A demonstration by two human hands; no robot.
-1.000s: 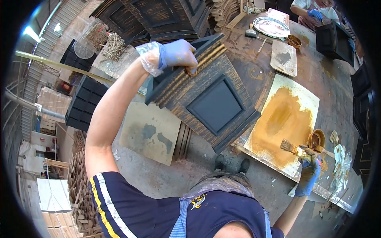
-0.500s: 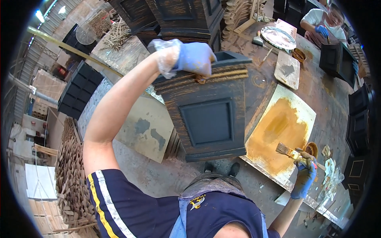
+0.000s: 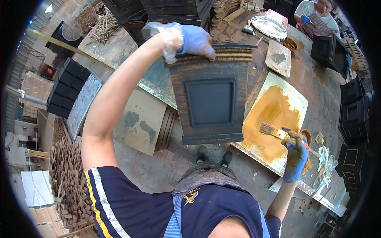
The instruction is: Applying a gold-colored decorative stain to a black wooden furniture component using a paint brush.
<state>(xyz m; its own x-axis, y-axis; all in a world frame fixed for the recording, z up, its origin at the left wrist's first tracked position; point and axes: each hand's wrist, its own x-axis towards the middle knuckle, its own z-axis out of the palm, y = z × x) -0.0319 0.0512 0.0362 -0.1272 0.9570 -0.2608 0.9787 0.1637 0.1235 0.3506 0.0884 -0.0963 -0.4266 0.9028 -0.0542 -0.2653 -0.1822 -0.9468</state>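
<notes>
My left hand (image 3: 197,42), in a blue glove with clear plastic round the wrist, is closed over the top edge of a black tapered wooden box (image 3: 242,91). The box has a recessed front panel and a moulded rim with worn golden-brown streaks. It hangs over the table's near edge, its panel facing me. In my right hand (image 3: 295,158), also gloved in stained blue, is a paintbrush (image 3: 274,131) with brown-stained bristles. The brush points left above a pale board (image 3: 298,104) smeared with golden-brown stain. Behind that hand, a small brown bowl (image 3: 306,135) is partly hidden.
A white paint tray (image 3: 270,27), another brush (image 3: 248,28) and a grey-smeared board (image 3: 278,59) lie farther back on the table. At the far right a co-worker (image 3: 317,18) handles a similar black box (image 3: 322,50). Black boxes (image 3: 170,8) are stacked ahead; wood pieces (image 3: 71,170) are heaped left.
The box has turned and tipped, so its top opening no longer shows and its panel faces me more squarely. My left hand stays on its rim. My right hand and brush have shifted slightly left.
</notes>
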